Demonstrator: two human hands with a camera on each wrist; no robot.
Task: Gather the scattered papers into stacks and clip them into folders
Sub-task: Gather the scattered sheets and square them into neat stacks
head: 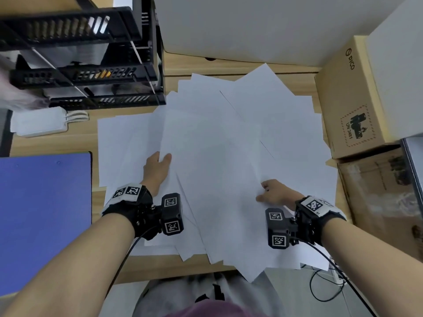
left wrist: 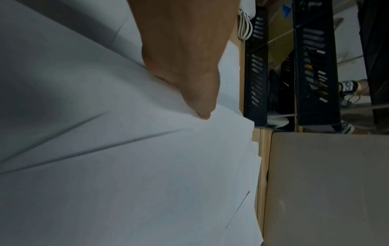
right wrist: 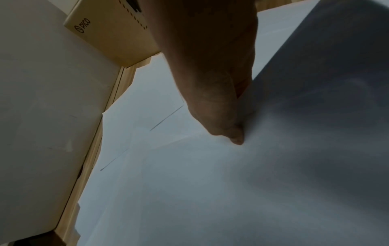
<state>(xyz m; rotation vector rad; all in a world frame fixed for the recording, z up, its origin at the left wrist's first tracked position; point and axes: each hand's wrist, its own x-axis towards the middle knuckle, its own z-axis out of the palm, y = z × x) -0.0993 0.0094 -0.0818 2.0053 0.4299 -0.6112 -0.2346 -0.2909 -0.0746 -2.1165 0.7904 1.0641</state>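
A: Where are the papers [head: 229,138]?

B: Fanned out in a loose, overlapping spread over the middle of the wooden surface [head: 57,140], some sheets hanging past its near edge.

A: And the folder?

B: A blue folder [head: 43,216] lies closed at the left edge of the surface, just beside the papers.

A: What is the left hand [head: 156,171] doing?

B: It pinches the left side of a lifted bunch of sheets, thumb on top, fingers tucked beneath.

A: The right hand [head: 275,194]?

B: It pinches the right side of that same bunch, thumb on top, the other fingers hidden under the sheets.

A: Anything else nearby?

B: A black tray rack [head: 80,60] stands at the far left corner, a white power strip [head: 39,122] in front of it. A cardboard box [head: 348,99] marked PICO sits along the right edge.
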